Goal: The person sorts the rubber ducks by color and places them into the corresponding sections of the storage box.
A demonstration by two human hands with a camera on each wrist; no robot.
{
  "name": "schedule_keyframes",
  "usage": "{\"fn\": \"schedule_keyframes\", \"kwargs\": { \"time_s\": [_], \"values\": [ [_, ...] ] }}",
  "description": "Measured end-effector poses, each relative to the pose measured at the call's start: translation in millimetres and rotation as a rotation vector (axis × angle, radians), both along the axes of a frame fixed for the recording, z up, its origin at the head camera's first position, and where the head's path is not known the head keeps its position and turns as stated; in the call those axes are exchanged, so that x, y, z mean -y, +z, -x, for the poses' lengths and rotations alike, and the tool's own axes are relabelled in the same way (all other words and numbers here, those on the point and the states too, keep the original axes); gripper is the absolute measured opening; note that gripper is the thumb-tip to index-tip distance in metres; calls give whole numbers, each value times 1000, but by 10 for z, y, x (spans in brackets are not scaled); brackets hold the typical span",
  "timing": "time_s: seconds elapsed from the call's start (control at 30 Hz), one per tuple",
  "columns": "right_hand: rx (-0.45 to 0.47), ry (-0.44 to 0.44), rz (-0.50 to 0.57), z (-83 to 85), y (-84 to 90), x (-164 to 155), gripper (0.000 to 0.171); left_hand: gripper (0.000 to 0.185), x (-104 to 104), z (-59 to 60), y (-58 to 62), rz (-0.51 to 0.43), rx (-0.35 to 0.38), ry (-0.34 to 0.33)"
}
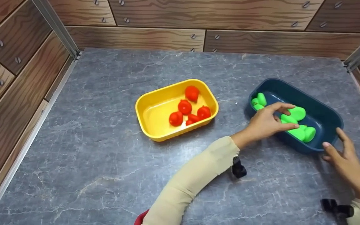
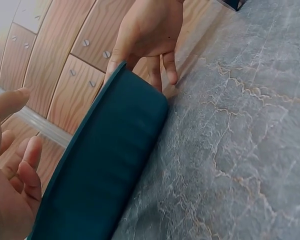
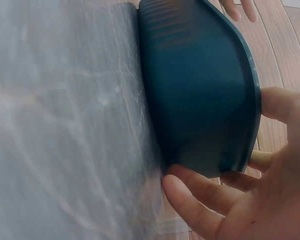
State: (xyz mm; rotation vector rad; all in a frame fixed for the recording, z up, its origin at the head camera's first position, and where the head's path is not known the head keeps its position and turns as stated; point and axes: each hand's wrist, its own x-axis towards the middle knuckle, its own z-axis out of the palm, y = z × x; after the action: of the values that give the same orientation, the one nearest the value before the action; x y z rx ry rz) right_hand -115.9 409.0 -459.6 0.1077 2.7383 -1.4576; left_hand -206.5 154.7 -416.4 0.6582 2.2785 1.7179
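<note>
My left hand (image 1: 266, 123) hovers over the near long side of a dark blue tub (image 1: 323, 115), its thumb and fingers parted above the glossy green rounded pieces (image 1: 297, 113). Nothing shows between those fingers in the left wrist view, where the hand (image 2: 12, 185) is loosely bent. At the tub's right end my right hand (image 1: 347, 159) holds the corner. One digit meets the rim while other fingers (image 3: 200, 200) curve round the outer wall, seen in the right wrist view. Several green pieces lie in the tub, some partly hidden by my left hand.
A yellow tub (image 1: 155, 125) with several red rounded pieces (image 1: 185, 107) stands left of the dark one on the grey marbled tabletop (image 1: 89, 140). Wood-patterned panels (image 1: 217, 15) border the back and sides. Black wrist devices (image 1: 238, 168) hang at both sleeves.
</note>
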Motion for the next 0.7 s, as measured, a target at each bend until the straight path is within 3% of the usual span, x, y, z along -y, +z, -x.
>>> {"fn": "schedule_keyframes", "kwargs": {
  "time_s": [0.2, 0.7],
  "values": [
    [-1, -10, -11, -5, 6, 2, 73, 50, 67, 7, 15, -59, -2, -7],
    [-10, 20, -32, 4, 23, 14, 75, 49, 236, 20, 74, -109, 6, -28]
  ]
}}
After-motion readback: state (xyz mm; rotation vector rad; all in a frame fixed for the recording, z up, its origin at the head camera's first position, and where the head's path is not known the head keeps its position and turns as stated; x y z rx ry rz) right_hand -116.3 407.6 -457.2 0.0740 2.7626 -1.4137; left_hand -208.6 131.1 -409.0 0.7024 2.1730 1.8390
